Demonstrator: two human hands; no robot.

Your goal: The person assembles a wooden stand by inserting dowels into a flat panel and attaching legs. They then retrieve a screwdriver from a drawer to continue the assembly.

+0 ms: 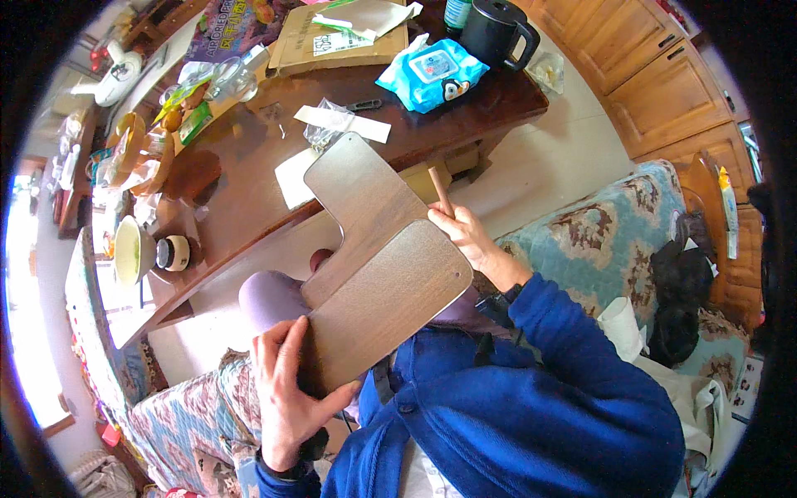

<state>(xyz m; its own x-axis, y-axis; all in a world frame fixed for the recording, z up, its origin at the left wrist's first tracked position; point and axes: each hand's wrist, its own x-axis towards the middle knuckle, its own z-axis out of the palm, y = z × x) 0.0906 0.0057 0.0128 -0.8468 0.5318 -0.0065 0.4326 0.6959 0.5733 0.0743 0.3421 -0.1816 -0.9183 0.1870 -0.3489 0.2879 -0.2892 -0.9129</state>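
Observation:
Above my lap are two brown wood-grain boards with rounded corners and small holes. The nearer board (386,303) overlaps the farther board (365,183), which reaches over the table's near edge. My left hand (286,378) grips the nearer board's lower left corner, thumb along its bottom edge and fingers at its side. Between the fingers of my right hand (473,245) a short light wooden stick (440,191) points up and away. That hand is also against the right edges of the boards, and they hide part of its fingers.
On the dark wooden table (257,207) lie blue wet wipes (433,73), a cardboard box (332,46), clear plastic bags and white paper (296,178). A black kettle (498,35) stands at the back. A bowl (133,251) and jar (173,253) are left; a patterned sofa (573,216) is right.

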